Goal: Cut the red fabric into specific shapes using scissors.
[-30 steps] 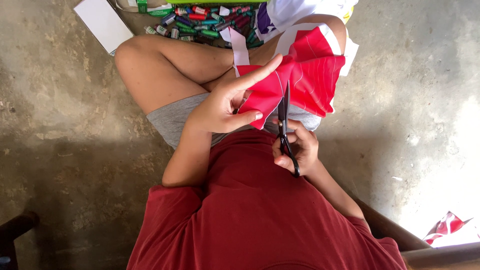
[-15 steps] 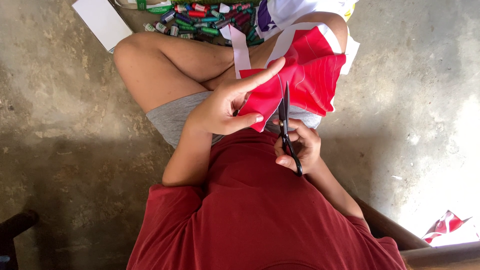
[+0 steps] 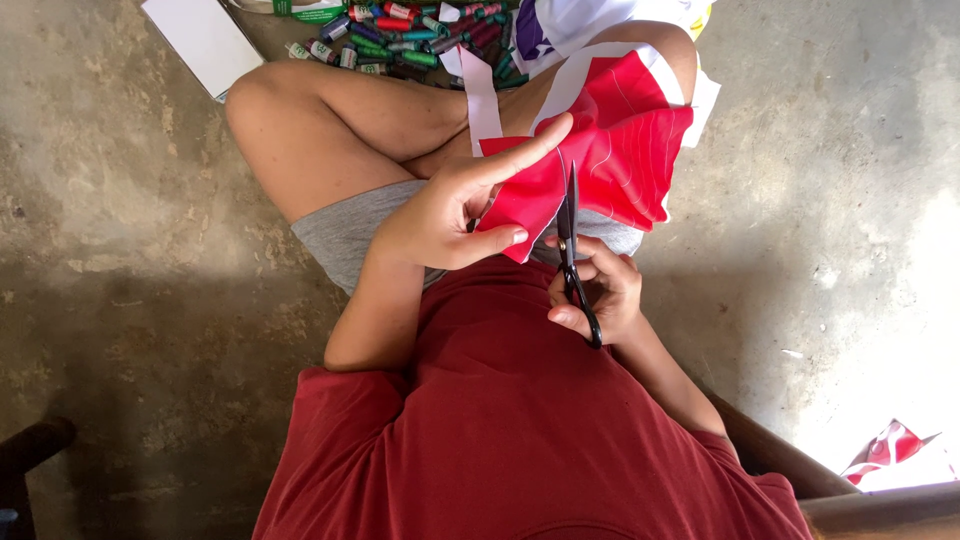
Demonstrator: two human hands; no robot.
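Scissors [image 3: 571, 225] cutting red sheet [image 3: 610, 160] | right hand [image 3: 592, 295] gripped handles, left hand [image 3: 450, 210] pinched sheet edge | I judged: hold sheet taut, fingers off blades.

One head-worn camera looks steeply down, close over the lap, toward the concrete floor [image 3: 120, 300].

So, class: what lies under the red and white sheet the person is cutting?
Under the red and white sheet you can see bare knees and grey shorts. The left hand holds it; black scissors cut in. Whatever lies beneath its middle is covered.
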